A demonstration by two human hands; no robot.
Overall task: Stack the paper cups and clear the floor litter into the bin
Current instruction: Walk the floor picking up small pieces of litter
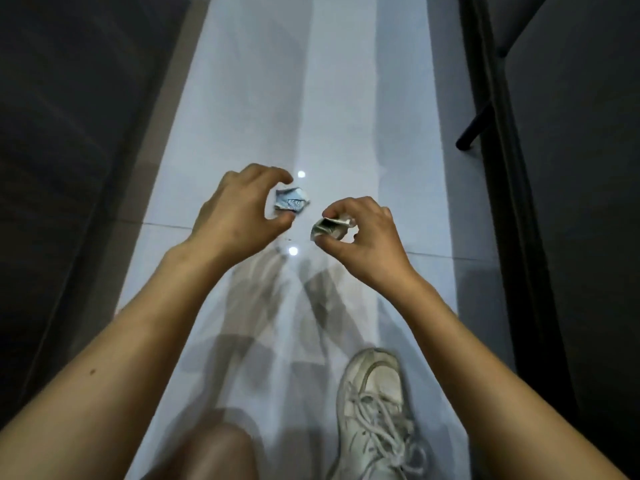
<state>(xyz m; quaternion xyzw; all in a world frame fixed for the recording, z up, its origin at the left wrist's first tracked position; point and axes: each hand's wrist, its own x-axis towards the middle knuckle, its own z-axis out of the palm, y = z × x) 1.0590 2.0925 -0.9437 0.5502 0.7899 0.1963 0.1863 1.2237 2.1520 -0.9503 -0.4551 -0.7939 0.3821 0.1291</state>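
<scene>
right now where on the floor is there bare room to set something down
Bare tile floor runs ahead of the left hand and right hand, between dark furniture and the black frame. Crowded nearer: blue paper ball and folded scrap at the hands, plus the shoe.

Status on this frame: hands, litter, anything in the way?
Right hand pinching right paper wad. Left hand curled round left paper wad, grip unconfirmed. Bin and cups not in view. Nothing in the way; white shoe well back.
</scene>
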